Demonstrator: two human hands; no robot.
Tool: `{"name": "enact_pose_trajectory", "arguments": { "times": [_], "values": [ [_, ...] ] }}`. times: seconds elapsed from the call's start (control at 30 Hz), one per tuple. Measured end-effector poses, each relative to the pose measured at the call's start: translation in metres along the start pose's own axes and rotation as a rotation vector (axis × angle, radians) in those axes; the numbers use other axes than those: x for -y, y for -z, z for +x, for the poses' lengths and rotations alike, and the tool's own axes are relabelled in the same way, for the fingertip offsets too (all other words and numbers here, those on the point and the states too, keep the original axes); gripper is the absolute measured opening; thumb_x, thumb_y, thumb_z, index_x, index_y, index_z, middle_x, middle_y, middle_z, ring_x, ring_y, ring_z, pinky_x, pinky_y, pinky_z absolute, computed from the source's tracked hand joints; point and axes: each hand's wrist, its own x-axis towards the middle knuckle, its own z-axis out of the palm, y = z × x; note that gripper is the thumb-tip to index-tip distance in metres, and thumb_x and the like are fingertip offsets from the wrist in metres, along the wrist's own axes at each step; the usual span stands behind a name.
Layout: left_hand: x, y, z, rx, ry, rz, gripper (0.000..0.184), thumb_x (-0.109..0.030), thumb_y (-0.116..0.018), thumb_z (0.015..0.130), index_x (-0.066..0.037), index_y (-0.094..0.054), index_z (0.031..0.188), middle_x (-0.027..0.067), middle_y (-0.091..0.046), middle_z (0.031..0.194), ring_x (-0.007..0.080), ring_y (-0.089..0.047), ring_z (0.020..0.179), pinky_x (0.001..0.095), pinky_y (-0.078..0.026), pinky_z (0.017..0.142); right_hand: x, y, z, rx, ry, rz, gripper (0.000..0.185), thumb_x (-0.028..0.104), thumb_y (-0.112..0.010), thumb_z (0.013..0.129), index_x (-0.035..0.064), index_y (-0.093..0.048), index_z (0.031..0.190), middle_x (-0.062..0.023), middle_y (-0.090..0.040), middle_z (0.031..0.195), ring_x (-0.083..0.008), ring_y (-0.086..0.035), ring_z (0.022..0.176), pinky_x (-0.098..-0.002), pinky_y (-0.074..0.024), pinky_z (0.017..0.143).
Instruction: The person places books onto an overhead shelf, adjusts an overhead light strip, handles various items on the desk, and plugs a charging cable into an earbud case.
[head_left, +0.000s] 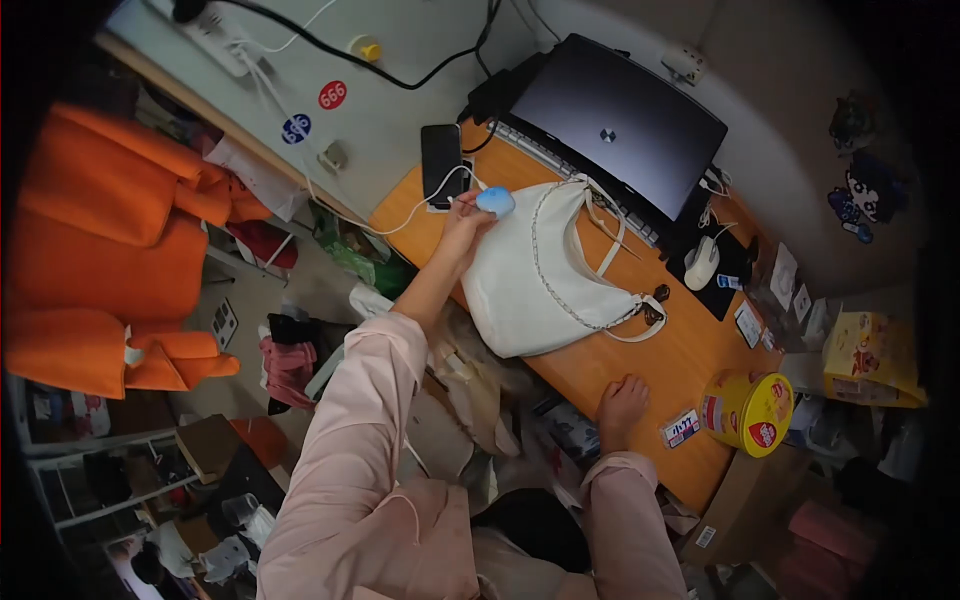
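Observation:
My left hand (464,226) is closed around a small, rounded, light blue case (495,202) over the back left of the wooden desk (670,400). A thin white cable (412,212) runs to the case. Just right of it lies a white shoulder bag (520,285) with a silver chain and thin straps. My right hand (623,402) rests on the front edge of the desk, its fingers curled in and nothing visible in them. Close to that hand are a small labelled packet (680,428) and a round yellow tub (752,412).
A tilted laptop (620,130) stands at the back of the desk, with a black phone (441,165) to its left. On the right are a white mouse (702,263) and a yellow box (873,355). An orange chair (110,250) stands left, among clutter on the floor.

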Motion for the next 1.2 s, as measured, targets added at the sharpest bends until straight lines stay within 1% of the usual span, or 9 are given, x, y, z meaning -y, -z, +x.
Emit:
{"name": "enact_pose_trajectory", "arguments": {
  "times": [0.13,0.2,0.43,0.53,0.6,0.7,0.93,1.13,1.2],
  "values": [
    [0.020,-0.022,0.050,-0.058,-0.025,-0.143,0.039,0.012,-0.053,0.068,-0.005,-0.042,0.101,0.0058,-0.049,0.099,0.0183,-0.050,0.093,0.0295,-0.043,0.085,-0.001,0.011,0.006,0.025,0.024,-0.008,0.014,0.013,-0.051,0.070,0.0057,-0.049,0.082,-0.0117,-0.047,0.082,-0.0293,-0.047,0.080,-0.0415,-0.0383,0.068],
    [0.033,-0.025,0.074,-0.229,-0.003,-0.158,0.036,0.013,-0.055,0.068,-0.004,-0.042,0.097,0.0074,-0.050,0.096,0.0199,-0.051,0.091,0.0302,-0.044,0.084,-0.003,0.009,0.006,0.040,0.017,-0.025,0.015,0.014,-0.051,0.071,0.0054,-0.048,0.083,-0.0115,-0.047,0.082,-0.0290,-0.047,0.081,-0.0416,-0.0384,0.068],
    [0.051,-0.028,0.123,-0.305,0.080,-0.082,0.034,0.016,-0.055,0.069,-0.002,-0.043,0.096,0.0104,-0.051,0.096,0.0224,-0.055,0.090,0.0281,-0.048,0.084,-0.001,0.016,0.009,0.235,-0.019,-0.026,0.020,0.018,-0.052,0.075,0.0016,-0.046,0.085,-0.0155,-0.046,0.087,-0.0326,-0.046,0.089,-0.0422,-0.0389,0.074],
    [0.057,-0.020,0.134,-0.327,0.106,-0.086,0.034,0.013,-0.058,0.067,0.002,-0.046,0.097,0.0124,-0.054,0.092,0.0243,-0.058,0.080,0.0317,-0.049,0.076,-0.003,0.012,0.007,0.308,-0.042,-0.071,0.022,0.018,-0.053,0.074,0.0011,-0.047,0.085,-0.0169,-0.046,0.089,-0.0345,-0.045,0.091,-0.0434,-0.0384,0.077],
    [0.055,-0.021,0.136,-0.356,0.201,-0.044,0.032,0.012,-0.058,0.068,0.004,-0.048,0.098,0.0126,-0.056,0.089,0.0257,-0.059,0.073,0.0327,-0.050,0.070,-0.003,0.013,0.008,0.312,-0.043,-0.060,0.022,0.019,-0.053,0.073,0.0010,-0.047,0.085,-0.0170,-0.046,0.089,-0.0345,-0.045,0.091,-0.0444,-0.0383,0.077],
    [0.061,-0.015,0.146,-0.393,0.267,-0.028,0.026,0.014,-0.052,0.073,0.005,-0.046,0.097,0.0156,-0.054,0.094,0.0271,-0.059,0.079,0.0371,-0.052,0.071,-0.006,0.008,0.005,0.310,-0.049,-0.042,0.023,0.019,-0.053,0.072,0.0010,-0.047,0.084,-0.0169,-0.046,0.089,-0.0346,-0.045,0.091,-0.0460,-0.0382,0.076],
    [0.053,-0.013,0.144,-0.410,0.235,0.028,0.013,0.008,-0.047,0.080,0.009,-0.047,0.093,0.0172,-0.054,0.089,0.0278,-0.058,0.076,0.0372,-0.051,0.064,-0.011,-0.002,0.000,0.230,-0.018,-0.048,0.022,0.021,-0.055,0.073,0.0028,-0.047,0.083,-0.0157,-0.046,0.088,-0.0324,-0.046,0.088,-0.0461,-0.0386,0.073],
    [0.012,-0.024,0.092,-0.371,0.338,-0.155,0.016,0.003,-0.047,0.084,0.011,-0.047,0.098,0.0171,-0.054,0.090,0.0261,-0.056,0.085,0.0317,-0.049,0.083,-0.007,0.004,0.005,0.193,0.015,-0.115,0.019,0.021,-0.054,0.074,0.0072,-0.045,0.084,-0.0112,-0.046,0.088,-0.0287,-0.047,0.085,-0.0406,-0.0385,0.068],
    [-0.003,-0.028,0.057,-0.086,0.225,-0.219,0.022,-0.001,-0.047,0.085,0.011,-0.047,0.104,0.0190,-0.055,0.098,0.0263,-0.056,0.093,0.0294,-0.045,0.090,-0.004,0.007,0.005,0.144,0.030,-0.121,0.018,0.021,-0.054,0.074,0.0079,-0.046,0.083,-0.0103,-0.046,0.087,-0.0281,-0.047,0.084,-0.0401,-0.0381,0.067]
  ]
}}
